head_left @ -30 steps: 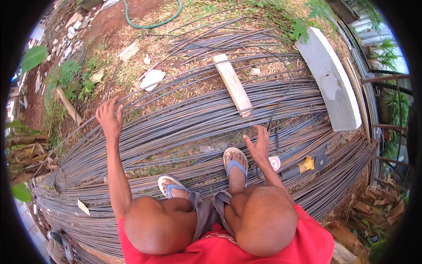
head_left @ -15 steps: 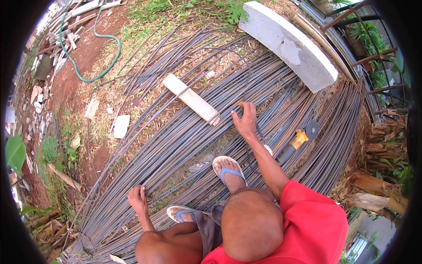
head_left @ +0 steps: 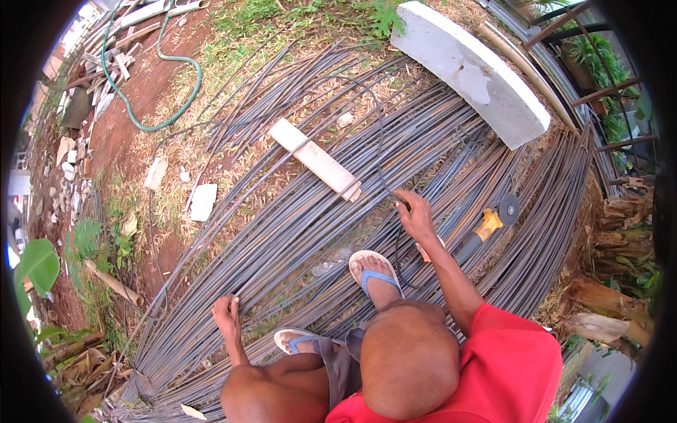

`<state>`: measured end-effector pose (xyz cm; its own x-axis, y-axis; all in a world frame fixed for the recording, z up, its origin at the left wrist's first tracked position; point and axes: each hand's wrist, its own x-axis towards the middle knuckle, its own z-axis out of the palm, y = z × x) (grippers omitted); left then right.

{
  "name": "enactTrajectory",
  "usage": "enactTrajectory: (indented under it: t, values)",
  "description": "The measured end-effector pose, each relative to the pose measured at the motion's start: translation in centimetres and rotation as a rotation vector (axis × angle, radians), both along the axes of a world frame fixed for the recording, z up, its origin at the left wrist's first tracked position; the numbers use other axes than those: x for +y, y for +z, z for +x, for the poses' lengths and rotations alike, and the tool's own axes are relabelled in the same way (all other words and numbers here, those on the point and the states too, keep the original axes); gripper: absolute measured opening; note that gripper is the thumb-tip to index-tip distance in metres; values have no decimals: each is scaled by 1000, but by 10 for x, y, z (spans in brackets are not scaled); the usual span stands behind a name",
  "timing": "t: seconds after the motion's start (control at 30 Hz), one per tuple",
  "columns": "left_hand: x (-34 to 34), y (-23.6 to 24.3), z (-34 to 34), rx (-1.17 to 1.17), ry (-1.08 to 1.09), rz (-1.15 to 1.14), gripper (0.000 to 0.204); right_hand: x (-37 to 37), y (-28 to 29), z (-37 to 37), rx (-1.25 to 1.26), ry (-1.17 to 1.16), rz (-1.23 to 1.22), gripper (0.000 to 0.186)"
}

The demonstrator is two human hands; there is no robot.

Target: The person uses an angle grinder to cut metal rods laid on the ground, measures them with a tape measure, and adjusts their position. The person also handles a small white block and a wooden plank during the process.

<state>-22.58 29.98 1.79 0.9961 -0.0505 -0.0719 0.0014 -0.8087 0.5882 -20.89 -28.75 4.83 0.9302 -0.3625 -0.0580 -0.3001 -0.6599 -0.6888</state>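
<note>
Right of the plank [head_left: 315, 159], the right hand [head_left: 417, 217] pinches a black cable [head_left: 379, 149], perhaps to lift it off the steel rods [head_left: 282, 234]; left and nearer than the plank, the left hand [head_left: 226, 319] is by those rods, its fingers' grip unclear.

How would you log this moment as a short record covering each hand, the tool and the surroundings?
Left hand: fingers bent at the steel rebar; contact unclear
Right hand: pinching a black cable
Tool: yellow-and-dark angle grinder, lying on rebar
Crosswise among rebar: pale wooden plank
Upper right: grey concrete slab
Upper left: green hose on the ground
</note>
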Motion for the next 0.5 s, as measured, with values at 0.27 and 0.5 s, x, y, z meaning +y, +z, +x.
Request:
enactTrajectory:
  t: [0.27,0.5]
  values:
    - [-1,-3,3,98,19,-1,17,-6,17,-75,234,-126,404,30]
    - [-8,4,6,100,67,-50,16,-69,11,-5,137,-527,1000,26]
